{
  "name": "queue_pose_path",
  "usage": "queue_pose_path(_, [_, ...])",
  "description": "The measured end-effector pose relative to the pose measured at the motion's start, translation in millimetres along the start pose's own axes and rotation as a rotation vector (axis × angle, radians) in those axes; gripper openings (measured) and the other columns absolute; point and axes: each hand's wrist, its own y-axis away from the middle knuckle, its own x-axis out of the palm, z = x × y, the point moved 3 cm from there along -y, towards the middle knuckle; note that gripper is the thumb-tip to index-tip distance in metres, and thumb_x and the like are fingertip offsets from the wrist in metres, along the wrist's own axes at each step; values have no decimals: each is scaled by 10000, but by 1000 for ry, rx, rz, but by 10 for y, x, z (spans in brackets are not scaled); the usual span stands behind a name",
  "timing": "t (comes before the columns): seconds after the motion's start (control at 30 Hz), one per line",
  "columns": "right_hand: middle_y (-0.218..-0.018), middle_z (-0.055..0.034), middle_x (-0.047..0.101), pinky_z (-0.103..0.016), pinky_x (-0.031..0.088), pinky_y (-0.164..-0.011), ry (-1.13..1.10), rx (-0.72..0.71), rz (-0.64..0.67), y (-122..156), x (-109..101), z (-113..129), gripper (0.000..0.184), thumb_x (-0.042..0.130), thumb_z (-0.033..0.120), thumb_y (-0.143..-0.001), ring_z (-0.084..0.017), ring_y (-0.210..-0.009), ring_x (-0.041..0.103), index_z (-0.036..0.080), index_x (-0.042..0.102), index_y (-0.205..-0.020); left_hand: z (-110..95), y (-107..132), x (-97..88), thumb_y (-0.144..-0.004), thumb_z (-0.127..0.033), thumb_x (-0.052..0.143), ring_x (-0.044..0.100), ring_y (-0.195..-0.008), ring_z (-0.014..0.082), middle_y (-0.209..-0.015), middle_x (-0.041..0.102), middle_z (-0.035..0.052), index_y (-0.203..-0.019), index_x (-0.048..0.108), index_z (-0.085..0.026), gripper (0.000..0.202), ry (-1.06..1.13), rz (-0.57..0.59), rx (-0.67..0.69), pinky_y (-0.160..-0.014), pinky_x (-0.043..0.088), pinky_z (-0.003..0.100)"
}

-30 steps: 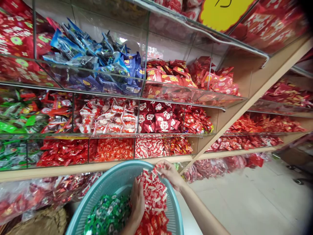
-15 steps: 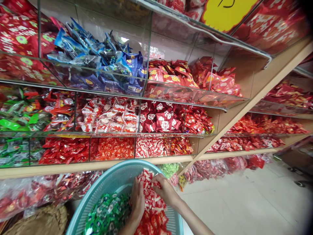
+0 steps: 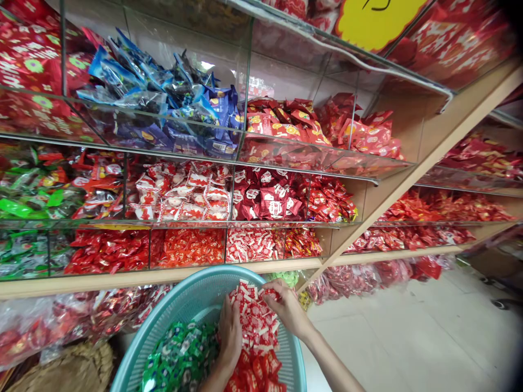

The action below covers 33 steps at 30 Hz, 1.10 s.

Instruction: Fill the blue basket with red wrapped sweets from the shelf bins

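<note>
1. 1 round teal plastic basket point(image 3: 182, 306), 3 wrapped-candy piles inside: green pile point(image 3: 180, 354) left, red-and-white pile point(image 3: 256, 322) right, red pile point(image 3: 255, 373) below.
2. Left hand point(image 3: 230, 333) — grip unclenched, flat against red-and-white pile.
3. Right hand point(image 3: 289, 307) — fingers curled at same pile; can't tell if clamped.

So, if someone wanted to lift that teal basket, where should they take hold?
Probably by its rim, at opposite points, coming from left and right. The teal basket is round and open-topped, its far side faces the wooden shelf edge, and red-and-white candies and green candies lie inside.
</note>
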Motion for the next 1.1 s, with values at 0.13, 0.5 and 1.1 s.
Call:
queue_pose_path(0.13, [-761, -3, 602, -267, 414, -675, -7, 69, -34, 58, -55, -92, 169, 540, 351, -833, -176, -717, 552, 219, 588, -927, 10, 0, 1, -862, -563, 203, 182, -1406, 163, -1529, 228, 83, -1416, 263, -124, 710, -1, 5, 9, -1157, 118, 289])
queue_pose_path(0.5, [-856, -64, 628, -289, 402, -761, 126, -23, 39, -188, -64, -30, 295, 382, 332, -929, -189, -827, 564, 192, 635, -871, 18, -19, 18, -888, -488, 214, 192, -1406, 188, -1527, 226, 104, -1408, 270, -101, 652, 6, -10, 20, -1168, 125, 338])
queue_pose_path(1.1, [-796, -37, 619, -239, 347, -647, 357, 35, 152, -559, 162, -124, 58, 569, 233, -796, -164, -745, 552, 178, 581, -781, 47, -36, 21, -883, -517, 220, 233, -1393, 193, -1506, 284, 110, -1375, 322, -112, 645, -7, -27, 10, -1159, 167, 340])
